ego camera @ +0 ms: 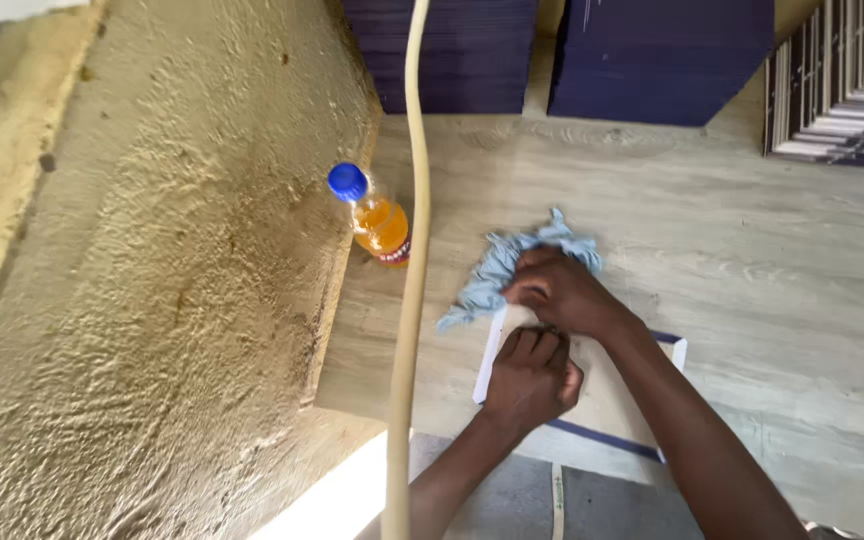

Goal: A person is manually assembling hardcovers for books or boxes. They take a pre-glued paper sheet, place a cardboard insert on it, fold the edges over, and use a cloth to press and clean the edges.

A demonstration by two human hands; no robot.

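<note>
Crumpled blue cloth (512, 265) on flat card (612, 385)

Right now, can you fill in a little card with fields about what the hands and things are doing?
Left hand: pressed flat on the board
Right hand: on the cloth, at the board's far edge
Board: tan, with white and blue edges, lying on the table
Bottle: orange drink, blue cap, by the wall
Hose: pale, hanging in front of the camera
Stacks: dark blue, at the table's far end
</note>
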